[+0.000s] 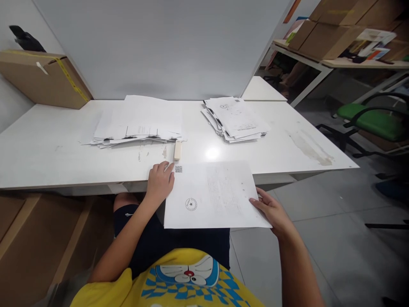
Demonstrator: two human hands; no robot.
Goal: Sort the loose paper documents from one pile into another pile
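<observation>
A white sheet of paper (214,196) with a round stamp and a QR code hangs over the near edge of the white table (47,149). My left hand (159,182) rests on the sheet's upper left corner at the table edge. My right hand (271,211) grips the sheet's lower right corner, thumb on top. A small cream stapler-like object (177,150) lies on the table just beyond the left hand. Two paper piles sit further back: a wide one (137,121) at the left and a smaller one (234,119) at the right.
A cardboard box (41,79) stands at the table's far left. A grey partition (159,47) backs the table. A green chair (370,119) and a shelf with cartons (332,34) are to the right. Brown cartons (38,238) lie under the table at the left.
</observation>
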